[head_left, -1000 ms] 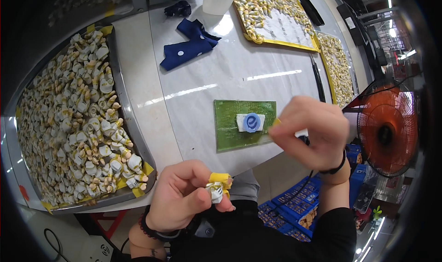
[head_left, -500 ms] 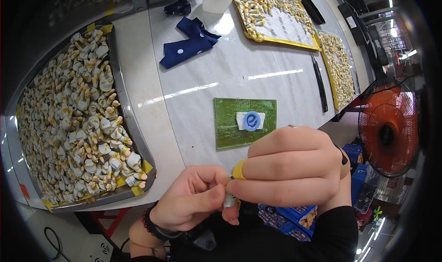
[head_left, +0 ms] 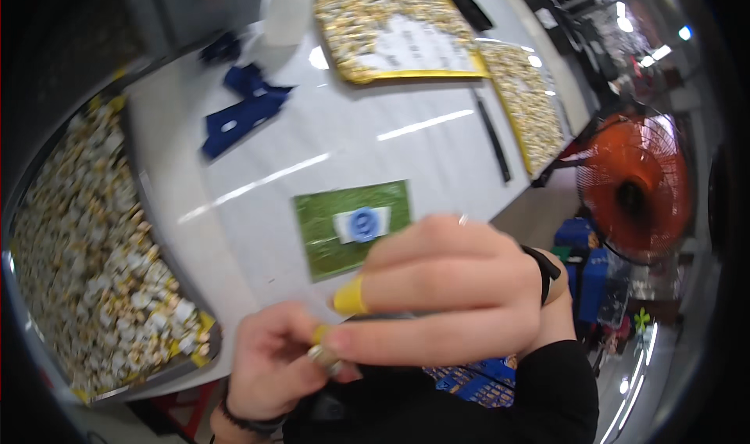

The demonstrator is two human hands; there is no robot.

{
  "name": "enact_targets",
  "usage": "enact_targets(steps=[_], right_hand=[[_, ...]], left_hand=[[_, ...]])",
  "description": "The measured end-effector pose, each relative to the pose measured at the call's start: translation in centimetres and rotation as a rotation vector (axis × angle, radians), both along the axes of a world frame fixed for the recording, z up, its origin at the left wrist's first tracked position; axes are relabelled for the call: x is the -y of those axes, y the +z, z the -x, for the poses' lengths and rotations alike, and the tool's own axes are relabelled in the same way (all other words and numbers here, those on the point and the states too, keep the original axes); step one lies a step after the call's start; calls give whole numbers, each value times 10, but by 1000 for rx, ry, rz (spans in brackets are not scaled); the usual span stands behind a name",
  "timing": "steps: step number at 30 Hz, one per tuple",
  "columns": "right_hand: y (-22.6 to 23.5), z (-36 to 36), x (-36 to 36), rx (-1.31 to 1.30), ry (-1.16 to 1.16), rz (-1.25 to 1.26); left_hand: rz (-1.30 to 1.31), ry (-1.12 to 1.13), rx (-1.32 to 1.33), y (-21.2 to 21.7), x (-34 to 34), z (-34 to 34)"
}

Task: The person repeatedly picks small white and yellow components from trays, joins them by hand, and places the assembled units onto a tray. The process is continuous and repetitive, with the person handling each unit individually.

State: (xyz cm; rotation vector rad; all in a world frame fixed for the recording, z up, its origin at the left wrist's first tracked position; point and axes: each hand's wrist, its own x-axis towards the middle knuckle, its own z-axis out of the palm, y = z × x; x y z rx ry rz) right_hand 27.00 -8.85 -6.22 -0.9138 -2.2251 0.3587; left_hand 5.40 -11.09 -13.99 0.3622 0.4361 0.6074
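Note:
A small white, yellow and skin-toned figurine (head_left: pixel 324 358) is pinched in the fingertips of my left hand (head_left: pixel 269 358), low in front of me. My right hand (head_left: pixel 453 296) is closed right beside it, its fingertips against the figurine. A yellow finger cot (head_left: pixel 349 296) covers one of its fingers. A thin dark edge shows between the right fingers; blur hides what it is. Just beyond the hands lies a green rectangular mat (head_left: pixel 316 256). On it sits a white pad (head_left: pixel 383 219) with a round blue piece (head_left: pixel 364 224) on top.
A large tray of similar figurines (head_left: pixel 101 264) stands at left. Yellow-edged trays, one large (head_left: pixel 422 74) and one narrower (head_left: pixel 519 108), lie at the back, near a slim black tool (head_left: pixel 492 135). Blue dotted cloth (head_left: pixel 246 116), a white bottle (head_left: pixel 287 14) and an orange fan (head_left: pixel 633 186) surround the table.
The view has swung and tilted, so the table, trays and mat sit further left in the picture. My hands have stayed together at the figurine, and the picture is more blurred.

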Motion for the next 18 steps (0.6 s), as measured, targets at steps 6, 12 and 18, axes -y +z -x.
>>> enact_targets(steps=[6,12,18], right_hand=[[36,-141,-35,278,-810,-180],[-26,-322,-52,537,-1020,472],[-51,-318,-71,548,-1097,411]], left_hand=[[-178,139,-66,16,0,10],[-199,62,-24,2,-3,10],[-197,44,-39,4,-4,13]])
